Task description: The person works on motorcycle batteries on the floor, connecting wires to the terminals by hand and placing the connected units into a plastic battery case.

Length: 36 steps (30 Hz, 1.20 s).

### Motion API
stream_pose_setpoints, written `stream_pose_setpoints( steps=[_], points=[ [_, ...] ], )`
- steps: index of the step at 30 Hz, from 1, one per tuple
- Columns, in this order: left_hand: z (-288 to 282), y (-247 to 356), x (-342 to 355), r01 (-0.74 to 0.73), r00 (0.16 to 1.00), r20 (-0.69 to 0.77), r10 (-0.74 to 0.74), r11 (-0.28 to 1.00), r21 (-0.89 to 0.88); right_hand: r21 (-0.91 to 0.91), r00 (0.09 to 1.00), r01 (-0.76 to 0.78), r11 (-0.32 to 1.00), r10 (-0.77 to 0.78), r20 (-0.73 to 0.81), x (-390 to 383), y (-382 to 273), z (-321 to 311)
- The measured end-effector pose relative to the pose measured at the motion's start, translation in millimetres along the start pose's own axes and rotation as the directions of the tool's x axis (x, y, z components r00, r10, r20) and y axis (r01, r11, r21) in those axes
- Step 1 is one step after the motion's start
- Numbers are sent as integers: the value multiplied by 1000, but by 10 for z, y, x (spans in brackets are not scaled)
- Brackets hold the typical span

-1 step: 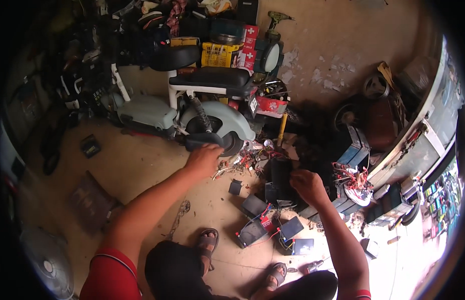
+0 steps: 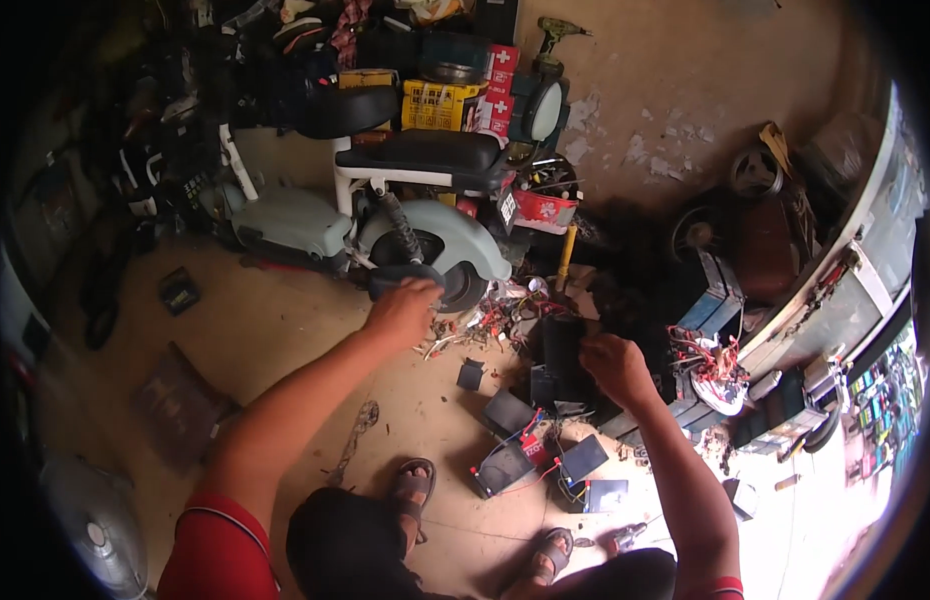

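My left hand [image 2: 400,318] is closed, its curled fingers at the edge of a dark, flat-looking piece [image 2: 390,279] beside the rear wheel [image 2: 465,287] of a grey scooter [image 2: 440,238]. Whether it grips that piece is hidden by the hand itself. Further right, my right hand [image 2: 613,366] has its fingers bent together close to a tall black block [image 2: 561,346]. What lies inside those fingers, if anything, does not show. Between my hands, a tangle of red and pale wires [image 2: 495,318] spreads over the floor.
Several dark batteries [image 2: 505,466] with wires lie ahead of my sandalled feet. More wire [image 2: 707,360] heaps at the right near a metal-edged cabinet [image 2: 855,265]. A brown flat panel [image 2: 180,405] and a fan [image 2: 95,530] are at left. Boxes [image 2: 445,108] stack behind the scooter.
My left hand has shifted very slightly left. My right hand stays at the black block.
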<state>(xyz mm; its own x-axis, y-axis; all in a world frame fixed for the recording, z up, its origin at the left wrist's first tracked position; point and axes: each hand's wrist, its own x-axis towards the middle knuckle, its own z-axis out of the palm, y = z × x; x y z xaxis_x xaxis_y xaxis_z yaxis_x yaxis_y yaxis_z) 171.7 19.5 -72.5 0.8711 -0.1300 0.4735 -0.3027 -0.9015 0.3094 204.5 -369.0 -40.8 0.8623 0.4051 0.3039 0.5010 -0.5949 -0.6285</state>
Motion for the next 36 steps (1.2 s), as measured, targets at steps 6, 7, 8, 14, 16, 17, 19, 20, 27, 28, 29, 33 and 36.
stream_pose_setpoints(
  steps=[6,7,8,14,16,17,19,20,27,28,29,33,36],
  points=[
    [32,-485,1387,-95,941,-311,133,987,132,-35,983,127,991,-130,-128,1414,383,455],
    [22,-585,1649,-132,904,-388,179,980,146,-41,991,93,995,-97,-88,1655,410,510],
    [103,-650,1972,-156,862,-456,224,971,181,12,960,170,985,-163,-226,1868,678,580],
    [268,-1281,3345,153,843,-536,-44,975,162,-2,954,205,979,-201,-222,3237,1037,880],
    [236,-1265,3536,377,825,-463,-325,926,22,-4,975,99,995,-98,-199,3685,1118,928],
    [257,-1269,3566,383,827,-455,-330,923,27,-59,976,105,993,-114,-187,3911,1177,944],
    [335,-1286,3540,345,848,-458,-268,934,92,-88,971,90,992,-107,-212,4304,1285,1037],
    [358,-1271,3562,325,847,-473,-241,940,104,-97,965,122,988,-141,-220,4544,1444,1085],
    [408,-1238,3563,271,825,-540,-168,955,117,-363,925,336,869,-377,-49,5758,1987,1655],
    [425,-1203,3604,264,827,-537,-168,959,106,-244,930,350,904,-366,-24,5926,2151,1621],
    [407,-1263,3560,288,831,-528,-176,948,137,-263,929,369,892,-366,60,5924,2015,1715],
    [399,-1297,3528,288,828,-530,-186,951,117,-357,919,391,848,-336,208,6082,1826,1726],
    [419,-1304,3534,255,814,-560,-157,962,101,-398,937,348,849,-298,183,6253,1832,1740]
  ],
)
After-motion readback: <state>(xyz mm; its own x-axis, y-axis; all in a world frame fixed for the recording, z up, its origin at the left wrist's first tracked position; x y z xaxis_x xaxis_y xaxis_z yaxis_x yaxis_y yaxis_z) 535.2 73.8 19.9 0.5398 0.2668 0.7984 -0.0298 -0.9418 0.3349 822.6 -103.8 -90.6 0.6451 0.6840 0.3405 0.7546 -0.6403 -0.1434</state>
